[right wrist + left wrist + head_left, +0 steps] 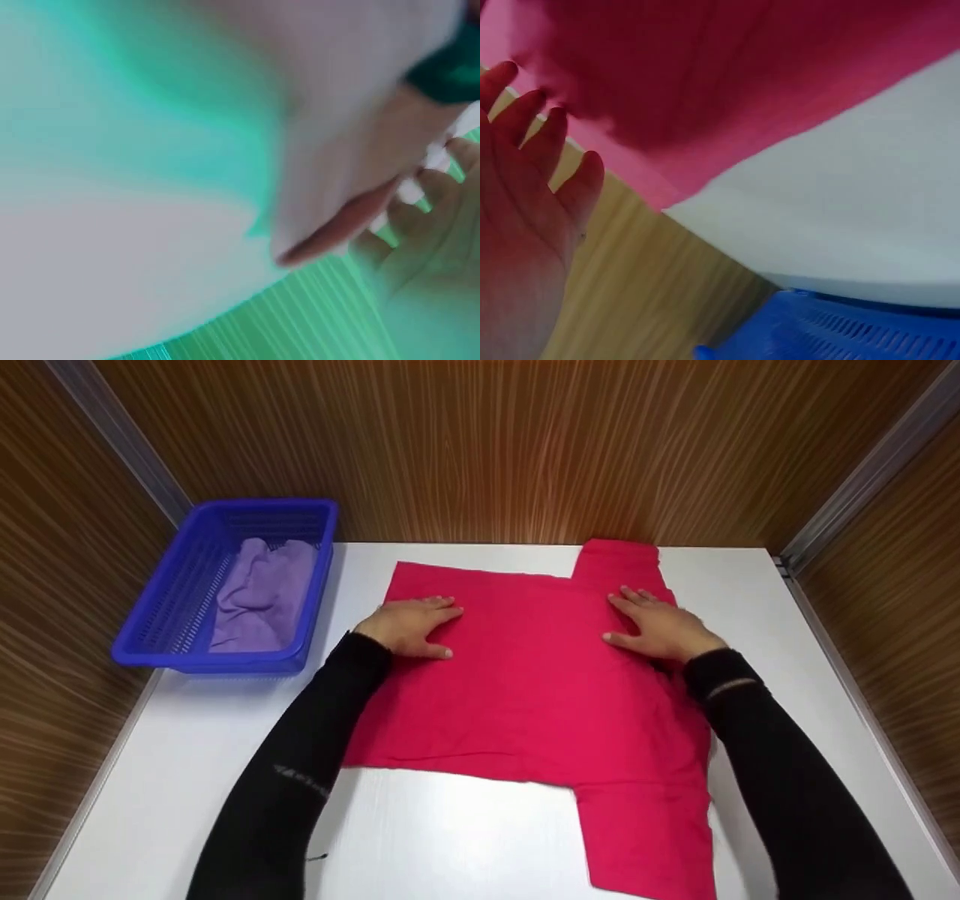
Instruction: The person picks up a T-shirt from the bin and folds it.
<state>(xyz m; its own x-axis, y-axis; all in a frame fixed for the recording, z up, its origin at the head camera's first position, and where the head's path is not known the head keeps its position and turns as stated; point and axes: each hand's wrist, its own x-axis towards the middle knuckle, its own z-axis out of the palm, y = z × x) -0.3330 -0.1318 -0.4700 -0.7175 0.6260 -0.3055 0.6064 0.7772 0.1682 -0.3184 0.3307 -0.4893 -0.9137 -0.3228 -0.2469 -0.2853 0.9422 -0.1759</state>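
A red T-shirt (510, 675) lies spread on the white table, its hem side to the left and its two sleeves to the right. One sleeve points to the back wall, the other to the front. My left hand (409, 626) rests on the shirt near its left edge, fingers extended. On the right, my right hand (656, 626) lies on the shirt below the back sleeve, with fingers and thumb spread. Small wrinkles run along the shirt's right side, partly hidden by the right forearm. In the left wrist view, the shirt (727, 82) shows one corner beyond the fingers.
A blue plastic basket (126, 649) stands at the back left, with a crumpled light purple cloth (266, 592) in it. Wood-grain panels (450, 450) enclose the white table (450, 840) at the back and both sides. Colours in the right wrist view are distorted and blurred.
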